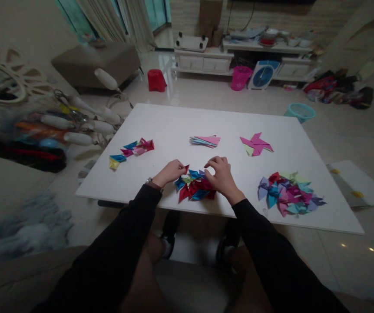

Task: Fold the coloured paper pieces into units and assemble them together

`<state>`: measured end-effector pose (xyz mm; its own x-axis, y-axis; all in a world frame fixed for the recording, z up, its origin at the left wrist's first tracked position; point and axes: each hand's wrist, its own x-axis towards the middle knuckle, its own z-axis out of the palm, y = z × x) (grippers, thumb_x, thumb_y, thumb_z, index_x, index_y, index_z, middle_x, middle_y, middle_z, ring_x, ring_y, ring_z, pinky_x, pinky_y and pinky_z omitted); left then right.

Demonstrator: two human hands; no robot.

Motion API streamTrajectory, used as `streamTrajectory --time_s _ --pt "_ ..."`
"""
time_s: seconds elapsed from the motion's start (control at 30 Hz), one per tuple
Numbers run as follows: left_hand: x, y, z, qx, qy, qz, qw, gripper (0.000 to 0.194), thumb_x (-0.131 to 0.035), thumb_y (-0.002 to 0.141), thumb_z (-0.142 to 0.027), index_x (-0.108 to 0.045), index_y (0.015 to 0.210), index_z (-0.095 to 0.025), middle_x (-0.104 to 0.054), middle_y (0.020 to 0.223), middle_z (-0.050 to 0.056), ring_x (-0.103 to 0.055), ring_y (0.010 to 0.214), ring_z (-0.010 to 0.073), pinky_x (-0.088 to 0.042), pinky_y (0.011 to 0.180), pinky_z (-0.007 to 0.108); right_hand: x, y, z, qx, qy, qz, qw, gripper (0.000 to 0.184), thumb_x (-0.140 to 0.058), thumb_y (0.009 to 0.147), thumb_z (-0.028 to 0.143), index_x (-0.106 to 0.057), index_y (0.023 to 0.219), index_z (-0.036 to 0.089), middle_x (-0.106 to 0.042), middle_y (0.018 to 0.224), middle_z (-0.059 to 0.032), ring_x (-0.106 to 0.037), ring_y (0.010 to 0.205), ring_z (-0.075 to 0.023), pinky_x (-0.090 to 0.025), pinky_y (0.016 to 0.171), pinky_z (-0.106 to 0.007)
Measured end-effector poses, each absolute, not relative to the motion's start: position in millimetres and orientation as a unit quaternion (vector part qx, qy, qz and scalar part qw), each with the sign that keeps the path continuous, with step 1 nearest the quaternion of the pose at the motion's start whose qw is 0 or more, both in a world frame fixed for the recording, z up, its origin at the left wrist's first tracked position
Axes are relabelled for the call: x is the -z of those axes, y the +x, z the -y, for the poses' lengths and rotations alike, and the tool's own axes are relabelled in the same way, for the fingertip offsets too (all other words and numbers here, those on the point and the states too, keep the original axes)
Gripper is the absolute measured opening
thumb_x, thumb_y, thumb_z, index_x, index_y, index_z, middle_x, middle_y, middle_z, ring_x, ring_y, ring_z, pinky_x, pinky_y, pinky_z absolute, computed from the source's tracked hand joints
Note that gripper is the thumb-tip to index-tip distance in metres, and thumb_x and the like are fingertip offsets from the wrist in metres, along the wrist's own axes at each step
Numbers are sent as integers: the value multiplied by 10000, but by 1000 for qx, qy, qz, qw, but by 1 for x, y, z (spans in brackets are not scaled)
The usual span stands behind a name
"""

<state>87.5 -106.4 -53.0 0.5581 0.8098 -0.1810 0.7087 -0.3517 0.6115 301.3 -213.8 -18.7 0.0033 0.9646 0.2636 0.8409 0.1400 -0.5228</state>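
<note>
Between finger and thumb of my left hand [173, 171] is a small red folded paper piece [187, 169]. My right hand [222, 176] hovers at the right side of a pile of folded paper pieces [195, 188] in red, blue and green. Its fingers are curled with a gap between thumb and forefinger, and nothing shows in it. Part of the pile is hidden behind this hand. To the right lies a larger heap of folded paper pieces [289, 195]. A short row of folded pieces [134, 150] rests on the left.
The white table [163, 121] also carries a stack of paper strips [205, 141] and a pink and green pinwheel-like paper shape [256, 144]. A white multi-bulb lamp [102, 126] stands by the left edge. A blue basket [300, 112] is on the floor beyond the far right corner.
</note>
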Motion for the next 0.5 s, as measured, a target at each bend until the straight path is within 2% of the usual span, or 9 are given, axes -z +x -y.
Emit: streamTrajectory --time_s 0.13,0.2,0.37,0.5 --pt "60 91 107 -86 820 -463 324 335 -590 831 -302 -731 1092 -148 -714 1189 132 -650 1083 252 -485 957 324 19 300 214 -109 -642 700 294 95 -606 885 231 -701 894 220 -642 1058 -87 -485 1087 -288 -370 839 -411" --pt "60 92 109 -71 814 -455 354 333 -571 856 -343 -703 1096 -153 -718 1169 120 -655 1059 246 -489 942 326 18 299 215 -108 -641 701 294 98 -608 887 231 -705 892 220 -646 1052 -84 -487 1084 -287 -368 838 -410" --pt "54 92 112 -50 784 -475 398 296 -543 884 -438 -659 966 -178 -731 1015 89 -663 945 245 -501 842 343 19 299 215 -104 -638 704 294 96 -617 886 226 -712 878 218 -653 1040 -76 -492 1065 -279 -365 823 -402" --pt "56 79 102 -116 759 -517 377 262 -564 871 -394 -627 1006 -178 -697 1111 119 -642 1026 264 -495 913 373 20 300 215 -100 -636 706 295 87 -626 875 215 -712 860 217 -653 1038 -77 -496 1059 -275 -365 819 -397"
